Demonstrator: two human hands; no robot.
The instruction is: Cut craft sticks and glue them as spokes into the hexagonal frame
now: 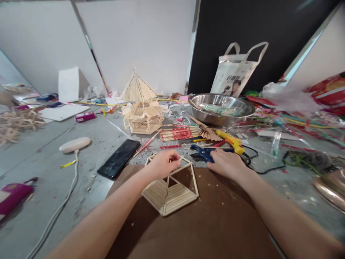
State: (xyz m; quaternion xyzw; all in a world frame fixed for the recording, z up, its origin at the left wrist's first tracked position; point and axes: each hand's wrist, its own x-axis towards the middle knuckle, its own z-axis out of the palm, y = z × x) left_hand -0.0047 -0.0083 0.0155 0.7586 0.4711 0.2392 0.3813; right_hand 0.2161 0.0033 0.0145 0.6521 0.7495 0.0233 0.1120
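On the brown board (215, 223), the stick frame (179, 198) sits partly under the left hand (167, 162), left of the right hand (225, 162). The left fingers bunch together; whether they grip it, I cannot tell. The right grasps blue pliers (202, 153). Beyond stand 1 stick pavilion (144, 117) and 1 metal bowl (212, 117).

Bare forearms (107, 216) stretched forward, left grip (167, 162) curled inward, right grip (226, 162) palm down, well apart

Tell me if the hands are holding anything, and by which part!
The right hand is at the right end of the blue tool; the left hand is over the far part of the stick frame. Whether either grips cannot be told.
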